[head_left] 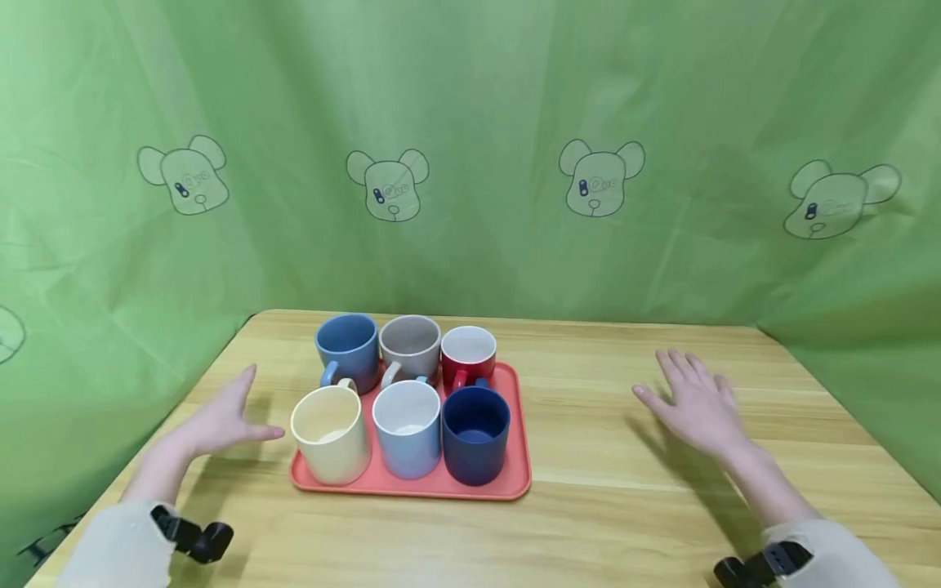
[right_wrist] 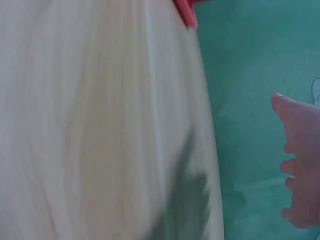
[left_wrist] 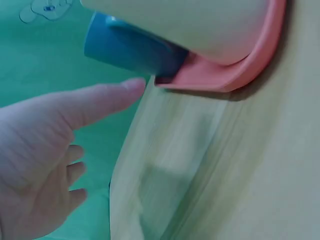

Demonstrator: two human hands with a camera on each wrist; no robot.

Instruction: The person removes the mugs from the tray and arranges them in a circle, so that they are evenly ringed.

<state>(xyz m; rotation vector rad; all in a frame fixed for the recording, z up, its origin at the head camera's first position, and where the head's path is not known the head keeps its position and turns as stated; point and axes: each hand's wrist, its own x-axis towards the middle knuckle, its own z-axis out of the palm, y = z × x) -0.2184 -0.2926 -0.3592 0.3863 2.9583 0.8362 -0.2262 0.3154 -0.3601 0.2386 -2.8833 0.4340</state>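
Observation:
Several mugs stand upright in two rows on a red tray (head_left: 470, 488). In the back row are a blue mug (head_left: 349, 351), a grey mug (head_left: 412, 347) and a red mug with a white inside (head_left: 468, 357). The front row holds a cream mug (head_left: 334, 445), a light blue mug (head_left: 408, 437) and a navy mug (head_left: 475, 441). My left hand (head_left: 220, 420) hovers left of the tray, thumb pointing toward the cream mug, holding nothing. Well to the right of the tray, my right hand (head_left: 694, 408) is spread over the table, with nothing in it.
The tray sits on the left half of a wooden table (head_left: 588, 523). A green curtain (head_left: 485, 261) printed with bear heads hangs behind the table and down both sides. Each wrist carries a small black camera, such as the left one (head_left: 198, 539).

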